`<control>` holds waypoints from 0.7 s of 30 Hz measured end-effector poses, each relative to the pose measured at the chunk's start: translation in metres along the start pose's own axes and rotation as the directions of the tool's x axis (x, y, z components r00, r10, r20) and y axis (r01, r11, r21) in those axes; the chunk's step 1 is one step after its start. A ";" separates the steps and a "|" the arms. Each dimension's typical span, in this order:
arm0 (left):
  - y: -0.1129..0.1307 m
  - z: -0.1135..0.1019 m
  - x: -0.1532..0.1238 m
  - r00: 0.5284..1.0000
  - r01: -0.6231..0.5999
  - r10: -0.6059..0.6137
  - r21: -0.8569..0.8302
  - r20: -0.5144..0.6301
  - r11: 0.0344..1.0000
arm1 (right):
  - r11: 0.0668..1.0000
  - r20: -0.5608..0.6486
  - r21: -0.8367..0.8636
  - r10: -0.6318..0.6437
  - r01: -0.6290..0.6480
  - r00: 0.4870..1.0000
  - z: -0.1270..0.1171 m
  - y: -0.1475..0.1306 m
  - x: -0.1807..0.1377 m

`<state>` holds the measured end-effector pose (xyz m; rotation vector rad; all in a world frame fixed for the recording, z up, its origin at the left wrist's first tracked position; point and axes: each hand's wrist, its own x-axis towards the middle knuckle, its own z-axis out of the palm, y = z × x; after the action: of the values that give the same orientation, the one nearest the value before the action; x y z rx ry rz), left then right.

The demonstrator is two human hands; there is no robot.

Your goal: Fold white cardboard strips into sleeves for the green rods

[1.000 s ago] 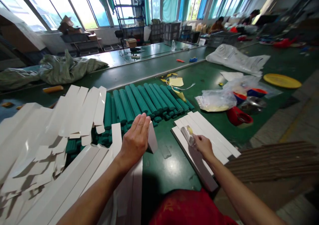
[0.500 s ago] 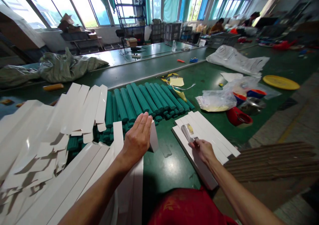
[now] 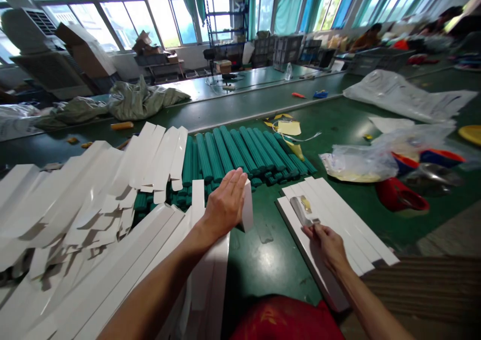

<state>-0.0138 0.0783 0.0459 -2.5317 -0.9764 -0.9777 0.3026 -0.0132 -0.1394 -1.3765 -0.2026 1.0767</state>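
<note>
My left hand (image 3: 226,202) lies over the end of a long white cardboard box (image 3: 247,208), fingers straight and pressed together; the thumb is hidden. The box's end face shows just right of the fingers. My right hand (image 3: 328,244) grips a small grey tape dispenser (image 3: 299,212) with a roll of yellowish tape in it. The dispenser is over a stack of closed white boxes (image 3: 340,219) at the right. Beyond my left hand, ribbed green rods (image 3: 240,152) are piled in a row.
Many white cartons (image 3: 86,189), some with flaps up, cover the left of the green table (image 3: 263,265). At right are clear plastic bags (image 3: 361,162), a red tape holder (image 3: 398,194) and a white sack (image 3: 406,92). Yellow paper (image 3: 289,128) lies behind the rods.
The view has turned left, so everything sits farther right in the picture. My left hand stays on the box end, and my right hand still holds the tape dispenser over the stack.
</note>
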 end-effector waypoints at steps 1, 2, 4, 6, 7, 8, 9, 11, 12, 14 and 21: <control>0.000 0.000 0.000 1.000 -0.004 0.004 -0.002 0.004 1.000 | 1.000 -0.006 -0.006 0.005 -0.005 1.000 0.000 -0.001 0.001; -0.001 0.000 0.000 1.000 -0.006 0.006 -0.004 0.006 1.000 | 1.000 -0.018 -0.011 0.014 -0.014 1.000 0.001 -0.002 0.003; -0.001 0.000 0.000 1.000 -0.008 0.008 -0.009 0.007 1.000 | 0.999 -0.053 -0.017 0.037 -0.038 0.998 0.004 -0.005 0.006; 0.000 0.000 0.000 1.000 -0.003 0.003 -0.016 0.007 1.000 | 0.998 -0.093 -0.023 0.062 -0.064 0.994 0.009 -0.008 0.008; 0.000 0.001 0.000 1.000 0.003 -0.003 -0.020 0.007 1.000 | 0.997 -0.111 -0.029 0.074 -0.077 0.991 0.012 -0.010 0.007; -0.001 0.001 0.000 1.000 0.011 -0.011 -0.026 0.007 1.000 | 0.995 -0.126 -0.038 0.083 -0.088 0.989 0.015 -0.010 0.005; -0.001 0.002 0.000 1.000 0.024 -0.023 -0.036 0.005 0.999 | 0.994 -0.135 -0.051 0.088 -0.096 0.987 0.019 -0.011 0.001; -0.002 0.003 -0.002 0.998 0.057 -0.058 -0.068 -0.011 0.996 | 0.992 -0.140 -0.079 0.086 -0.098 0.986 0.031 -0.013 -0.014; -0.002 0.004 -0.002 0.996 0.078 -0.081 -0.089 -0.026 0.993 | 0.991 -0.125 -0.097 0.075 -0.088 0.989 0.039 -0.016 -0.025; -0.003 0.005 -0.004 0.990 0.125 -0.133 -0.132 -0.055 0.983 | 0.990 -0.009 -0.136 0.034 -0.035 0.999 0.063 -0.026 -0.052; 0.000 0.005 -0.003 0.976 0.167 -0.189 -0.185 -0.111 0.968 | 0.965 0.649 -0.067 -0.150 0.252 0.746 0.181 -0.093 -0.133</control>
<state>-0.0135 0.0793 0.0400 -2.5134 -1.1415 -1.3145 0.1531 0.0330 0.0468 -1.0324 -0.9387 1.3350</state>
